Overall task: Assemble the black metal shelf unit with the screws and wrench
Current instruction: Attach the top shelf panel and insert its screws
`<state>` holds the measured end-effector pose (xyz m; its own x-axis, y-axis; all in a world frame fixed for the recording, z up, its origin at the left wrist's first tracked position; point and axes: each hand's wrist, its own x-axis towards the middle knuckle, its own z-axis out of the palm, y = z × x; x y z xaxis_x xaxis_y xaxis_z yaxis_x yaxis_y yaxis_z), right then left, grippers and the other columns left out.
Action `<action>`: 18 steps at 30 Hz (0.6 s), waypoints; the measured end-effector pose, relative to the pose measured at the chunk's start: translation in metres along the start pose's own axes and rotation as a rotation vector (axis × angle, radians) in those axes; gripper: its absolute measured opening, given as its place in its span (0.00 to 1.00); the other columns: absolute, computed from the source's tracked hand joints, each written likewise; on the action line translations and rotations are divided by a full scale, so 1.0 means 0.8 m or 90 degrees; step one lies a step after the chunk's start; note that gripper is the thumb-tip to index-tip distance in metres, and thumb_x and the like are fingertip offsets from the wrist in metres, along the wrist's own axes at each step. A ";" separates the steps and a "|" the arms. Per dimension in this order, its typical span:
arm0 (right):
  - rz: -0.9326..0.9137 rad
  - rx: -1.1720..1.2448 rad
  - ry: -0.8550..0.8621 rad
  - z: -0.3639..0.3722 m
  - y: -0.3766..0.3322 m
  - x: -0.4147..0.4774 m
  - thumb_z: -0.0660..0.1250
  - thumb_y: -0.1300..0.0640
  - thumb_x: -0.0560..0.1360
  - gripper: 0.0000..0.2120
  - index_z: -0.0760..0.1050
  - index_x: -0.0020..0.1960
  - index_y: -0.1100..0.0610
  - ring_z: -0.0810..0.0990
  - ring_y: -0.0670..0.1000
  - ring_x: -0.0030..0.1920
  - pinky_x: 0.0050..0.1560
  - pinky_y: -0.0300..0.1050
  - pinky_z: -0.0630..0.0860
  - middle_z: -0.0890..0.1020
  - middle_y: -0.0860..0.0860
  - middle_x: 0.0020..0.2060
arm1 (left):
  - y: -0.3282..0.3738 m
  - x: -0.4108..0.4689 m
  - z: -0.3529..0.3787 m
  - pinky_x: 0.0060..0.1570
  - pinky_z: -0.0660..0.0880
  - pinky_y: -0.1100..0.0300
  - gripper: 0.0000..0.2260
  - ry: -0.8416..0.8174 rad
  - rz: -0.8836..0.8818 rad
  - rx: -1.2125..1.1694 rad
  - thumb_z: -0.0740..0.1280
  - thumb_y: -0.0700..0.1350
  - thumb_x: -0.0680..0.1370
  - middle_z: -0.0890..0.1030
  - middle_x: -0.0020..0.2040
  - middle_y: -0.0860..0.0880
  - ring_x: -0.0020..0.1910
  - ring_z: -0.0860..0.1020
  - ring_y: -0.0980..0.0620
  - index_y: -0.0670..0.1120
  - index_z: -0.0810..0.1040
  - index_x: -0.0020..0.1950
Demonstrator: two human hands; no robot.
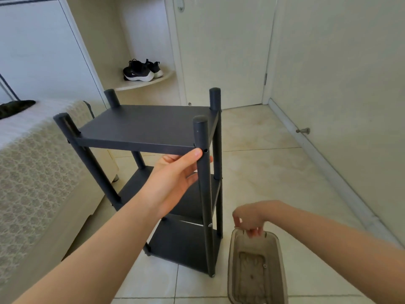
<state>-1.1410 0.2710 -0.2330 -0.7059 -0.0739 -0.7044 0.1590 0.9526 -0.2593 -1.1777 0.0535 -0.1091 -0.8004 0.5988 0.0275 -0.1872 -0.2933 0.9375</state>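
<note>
A: Your left hand [175, 178] has the shelf unit [144, 126] by its near right post [202, 137]. The thumb lies across the front and the fingers wrap behind, with one fingertip showing on the far side.

B: Just past your thumb tip there is an open screw hole [205, 150] in that post, level with the top shelf's front edge. Lower on the same post, a small shiny screw head [210, 225] sits at the middle shelf.

A: The unit stands upright on the pale tiled floor [263, 163], with three shelves between four posts. It is straight ahead of your left hand and just left of your right.

B: Your right hand [249, 218] hangs over the far end of a translucent container [231, 260] on the floor, fingers bunched and pointing down at its rim. I cannot tell whether you pinch the rim or something small inside.

A: On the container's bottom, nearer you than your right hand, lie a couple of small metal bits [264, 265].

B: Left of your left arm runs a bed [32, 172] with a lace-patterned cover and a dark cloth [15, 107] on it.

A: Beyond both hands is a closed white door [225, 51]. Left of it, a curved corner shelf [140, 85] carries a pair of black sneakers [142, 70].

B: Far right of your right hand, a door stop [303, 131] juts from the baseboard.
</note>
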 end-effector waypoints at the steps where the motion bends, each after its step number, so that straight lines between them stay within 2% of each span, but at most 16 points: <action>1: -0.044 0.015 0.035 -0.011 -0.013 -0.021 0.59 0.57 0.82 0.12 0.71 0.63 0.61 0.79 0.49 0.33 0.34 0.39 0.77 0.84 0.59 0.43 | 0.001 -0.001 0.001 0.55 0.81 0.54 0.09 0.003 0.000 0.001 0.72 0.46 0.74 0.85 0.55 0.44 0.61 0.82 0.43 0.46 0.86 0.52; 3: -0.134 0.043 0.127 -0.026 -0.033 -0.061 0.61 0.56 0.82 0.09 0.70 0.61 0.56 0.78 0.47 0.35 0.38 0.37 0.75 0.84 0.56 0.43 | 0.003 -0.001 0.002 0.55 0.81 0.53 0.12 0.009 -0.001 0.008 0.73 0.47 0.72 0.85 0.57 0.42 0.60 0.82 0.43 0.45 0.86 0.54; 6: -0.251 0.124 0.210 -0.032 -0.053 -0.114 0.62 0.57 0.81 0.02 0.71 0.52 0.50 0.78 0.41 0.33 0.37 0.33 0.71 0.82 0.48 0.36 | 0.005 -0.002 0.003 0.60 0.79 0.50 0.16 0.014 -0.008 0.027 0.75 0.49 0.69 0.84 0.58 0.40 0.61 0.82 0.43 0.45 0.85 0.54; 9: -0.345 0.286 0.282 -0.032 -0.067 -0.154 0.66 0.56 0.79 0.03 0.75 0.46 0.50 0.79 0.40 0.33 0.36 0.34 0.74 0.83 0.46 0.34 | 0.005 0.000 0.000 0.60 0.80 0.50 0.18 0.005 0.000 0.034 0.75 0.48 0.72 0.83 0.59 0.39 0.61 0.81 0.42 0.41 0.83 0.58; 13: -0.415 0.438 0.401 -0.044 -0.088 -0.183 0.68 0.58 0.78 0.04 0.81 0.45 0.54 0.81 0.45 0.36 0.38 0.36 0.76 0.85 0.50 0.37 | 0.008 0.003 -0.006 0.65 0.76 0.44 0.15 -0.035 0.003 0.035 0.75 0.50 0.74 0.83 0.59 0.39 0.63 0.80 0.40 0.43 0.85 0.56; 14: -0.432 0.471 0.416 -0.048 -0.091 -0.189 0.69 0.59 0.77 0.04 0.82 0.46 0.56 0.82 0.46 0.36 0.38 0.37 0.77 0.85 0.51 0.38 | 0.008 0.003 -0.008 0.65 0.75 0.44 0.17 -0.042 0.001 0.039 0.74 0.50 0.74 0.82 0.60 0.37 0.63 0.80 0.39 0.42 0.84 0.57; 16: -0.473 0.523 0.422 -0.053 -0.094 -0.199 0.69 0.61 0.77 0.03 0.82 0.48 0.58 0.83 0.48 0.37 0.39 0.38 0.78 0.86 0.53 0.40 | 0.008 0.005 -0.013 0.67 0.74 0.42 0.24 -0.039 -0.010 0.046 0.74 0.51 0.75 0.79 0.61 0.31 0.64 0.78 0.34 0.33 0.79 0.61; 18: -0.502 0.544 0.429 -0.055 -0.095 -0.208 0.69 0.62 0.77 0.04 0.83 0.49 0.58 0.84 0.50 0.39 0.41 0.39 0.79 0.86 0.53 0.41 | 0.008 0.005 -0.014 0.67 0.74 0.43 0.31 -0.016 -0.020 0.049 0.75 0.52 0.74 0.74 0.58 0.23 0.65 0.73 0.27 0.25 0.74 0.60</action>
<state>-1.0659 0.2239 -0.0665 -0.9685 -0.1198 0.2184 -0.2406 0.2239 -0.9444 -1.1888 0.0456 -0.1074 -0.7805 0.6251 0.0054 -0.1665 -0.2161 0.9621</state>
